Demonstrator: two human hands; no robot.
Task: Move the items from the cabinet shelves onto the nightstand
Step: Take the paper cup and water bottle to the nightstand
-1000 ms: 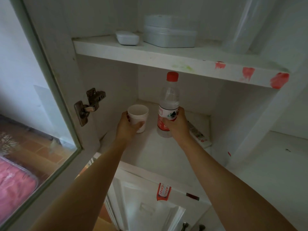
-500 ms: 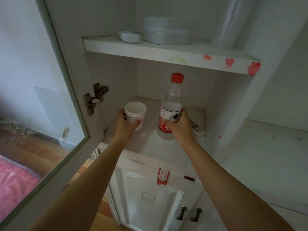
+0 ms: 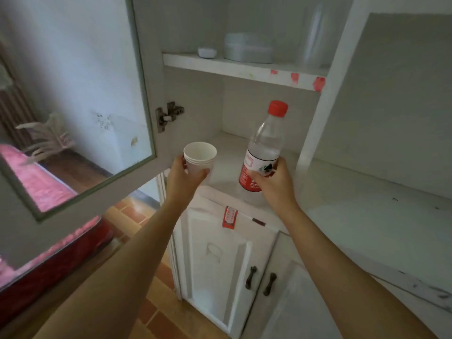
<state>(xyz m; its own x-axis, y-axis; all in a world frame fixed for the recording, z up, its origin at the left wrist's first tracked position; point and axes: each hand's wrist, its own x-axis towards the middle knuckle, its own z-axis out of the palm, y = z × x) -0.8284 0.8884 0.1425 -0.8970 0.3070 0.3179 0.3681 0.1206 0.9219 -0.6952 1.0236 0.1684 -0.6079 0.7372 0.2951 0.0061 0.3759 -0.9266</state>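
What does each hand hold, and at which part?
The left hand holds the stack of paper cups by its side wall. The right hand holds the water bottle around its labelled lower body.

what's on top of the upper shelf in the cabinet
On the upper shelf sit a small white case, a round lidded container and a clear plastic jug. Anything behind them is hidden.

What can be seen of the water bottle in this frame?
The water bottle is clear plastic with a red screw cap, closed, and a red-and-white label around its lower half. It looks partly filled with clear liquid. It tilts slightly, cap leaning right, at the front edge of the lower cabinet shelf. The right hand grips it around the label, fingers wrapped in front. Whether its base touches the shelf cannot be told.
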